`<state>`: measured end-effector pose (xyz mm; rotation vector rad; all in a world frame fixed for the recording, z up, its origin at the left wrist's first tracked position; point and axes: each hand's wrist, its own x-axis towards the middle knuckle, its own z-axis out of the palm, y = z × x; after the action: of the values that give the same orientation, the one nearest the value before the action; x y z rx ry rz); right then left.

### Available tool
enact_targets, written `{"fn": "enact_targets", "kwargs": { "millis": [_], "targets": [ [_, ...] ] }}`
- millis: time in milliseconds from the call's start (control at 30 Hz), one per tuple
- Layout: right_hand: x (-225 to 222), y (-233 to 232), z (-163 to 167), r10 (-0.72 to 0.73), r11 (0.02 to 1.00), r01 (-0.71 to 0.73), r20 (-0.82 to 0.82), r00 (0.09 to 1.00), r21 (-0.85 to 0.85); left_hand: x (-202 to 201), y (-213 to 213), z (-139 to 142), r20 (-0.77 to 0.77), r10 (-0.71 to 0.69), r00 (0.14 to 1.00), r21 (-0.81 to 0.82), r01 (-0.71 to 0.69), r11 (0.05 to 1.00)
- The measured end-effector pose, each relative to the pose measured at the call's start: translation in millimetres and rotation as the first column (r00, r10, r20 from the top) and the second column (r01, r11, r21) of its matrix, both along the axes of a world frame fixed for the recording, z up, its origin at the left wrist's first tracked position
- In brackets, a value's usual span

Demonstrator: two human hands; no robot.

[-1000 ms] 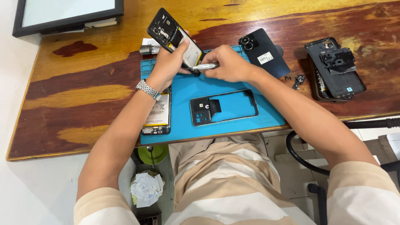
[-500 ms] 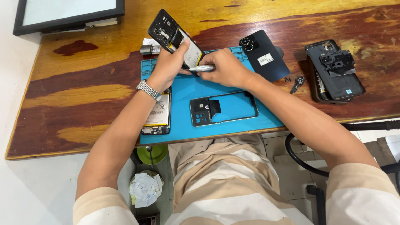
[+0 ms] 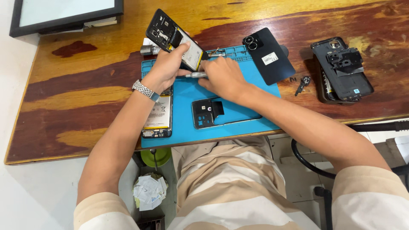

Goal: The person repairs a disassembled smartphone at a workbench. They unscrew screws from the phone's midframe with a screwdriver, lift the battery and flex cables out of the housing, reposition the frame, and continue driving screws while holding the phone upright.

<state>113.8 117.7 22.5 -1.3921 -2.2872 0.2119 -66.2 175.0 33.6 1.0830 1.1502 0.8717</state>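
Wooden table (image 3: 85,72), worn, dark-stained; framed screen (image 3: 64,12) at its far left corner. Blue work mat (image 3: 238,115) lies at the near edge, centre.

Opened phone (image 3: 172,38), back off, battery and board exposed, is held tilted above the mat's far left corner. Left hand (image 3: 168,68) is closed around its lower end. Right hand (image 3: 223,76) pinches a slim silver tool (image 3: 195,75), tip toward the phone's lower edge; a screwdriver or pry tool, cannot tell which.

Already apart, as it looks:
- second phone (image 3: 158,113), battery showing, under the left forearm at the mat's left edge;
- bare mid frame (image 3: 223,113) on the mat, near edge;
- black back cover (image 3: 268,55) at the mat's far right corner;
- another stripped phone (image 3: 341,68) toward the table's right edge;
- small loose part (image 3: 301,84) beside it.

Judgement: teardown well on; the held phone's insides are not yet out.
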Motion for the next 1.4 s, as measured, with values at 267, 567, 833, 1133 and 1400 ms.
{"fn": "enact_targets", "kwargs": {
  "millis": [267,567,833,1133,1400],
  "targets": [
    [-6,0,-6,-0.074,0.996,0.061,-0.194,0.978,-0.072,2,1,-9,0.063,0.056,0.996,0.056,-0.060,0.997],
    [-1,8,0,-0.100,0.980,0.046,-0.277,0.956,-0.196,4,-2,-8,0.106,0.046,0.993,0.051,-0.052,0.997],
    [1,11,4,0.010,0.993,-0.033,-0.202,0.979,-0.112,4,-1,-8,0.068,0.000,0.998,0.106,-0.008,0.994],
    [1,14,7,0.051,0.990,-0.080,-0.231,0.972,-0.115,2,-5,-6,-0.018,-0.047,0.999,0.274,0.050,0.960],
    [13,21,13,0.160,0.970,-0.201,-0.266,0.951,-0.134,3,-6,0,0.011,-0.051,0.999,0.227,0.047,0.973]
  ]
}}
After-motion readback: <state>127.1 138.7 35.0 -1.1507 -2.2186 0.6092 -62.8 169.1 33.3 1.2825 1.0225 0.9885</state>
